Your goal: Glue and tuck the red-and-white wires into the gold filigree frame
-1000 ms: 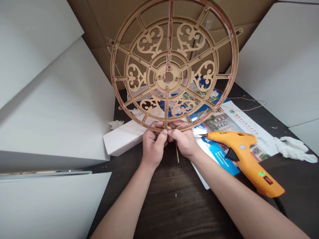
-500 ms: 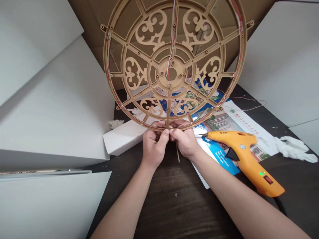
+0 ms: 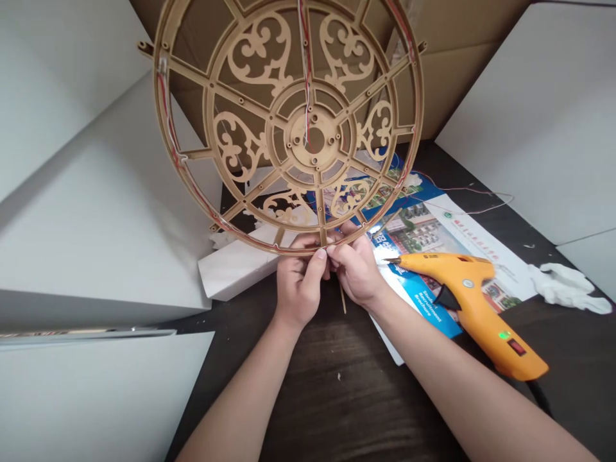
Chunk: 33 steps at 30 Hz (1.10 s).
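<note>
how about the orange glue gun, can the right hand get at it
Likely yes: the orange glue gun lies beside the right hand, nothing visible between, though that hand must first release the gold frame.

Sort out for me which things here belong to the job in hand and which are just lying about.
Seemingly part of the job:
- gold openwork wheel, left hand and right hand at its lower rim
- red and white wires along it
- orange glue gun, probably; green light on

Probably just lying about:
- brochure
- white box
- crumpled white material at right
</note>
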Each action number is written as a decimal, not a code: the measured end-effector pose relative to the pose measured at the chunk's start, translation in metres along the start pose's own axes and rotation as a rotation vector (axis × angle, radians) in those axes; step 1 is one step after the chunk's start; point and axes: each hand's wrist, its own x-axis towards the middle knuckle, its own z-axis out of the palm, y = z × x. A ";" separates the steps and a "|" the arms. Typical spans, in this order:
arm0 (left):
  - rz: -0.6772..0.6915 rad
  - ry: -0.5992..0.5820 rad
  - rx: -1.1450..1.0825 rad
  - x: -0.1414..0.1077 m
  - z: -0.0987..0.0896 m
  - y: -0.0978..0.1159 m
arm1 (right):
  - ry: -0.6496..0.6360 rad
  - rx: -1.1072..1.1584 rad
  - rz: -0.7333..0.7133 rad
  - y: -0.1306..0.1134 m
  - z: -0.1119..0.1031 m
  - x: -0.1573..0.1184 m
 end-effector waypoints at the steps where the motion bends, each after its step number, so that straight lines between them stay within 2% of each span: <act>1: 0.000 -0.007 -0.009 0.000 0.000 0.001 | 0.002 -0.004 -0.005 0.000 0.000 0.000; 7: 0.000 -0.024 -0.014 -0.002 0.002 0.003 | 0.005 0.029 -0.065 0.000 0.000 0.000; 20: 0.044 -0.009 0.085 -0.002 0.001 0.002 | -0.010 0.024 -0.063 -0.001 -0.001 0.000; 26: 0.007 0.017 0.017 -0.001 -0.002 -0.006 | -0.033 -0.018 -0.109 0.001 -0.002 0.000; 33: -0.005 0.030 -0.010 0.000 -0.001 -0.006 | -0.047 -0.004 -0.090 0.003 -0.005 0.000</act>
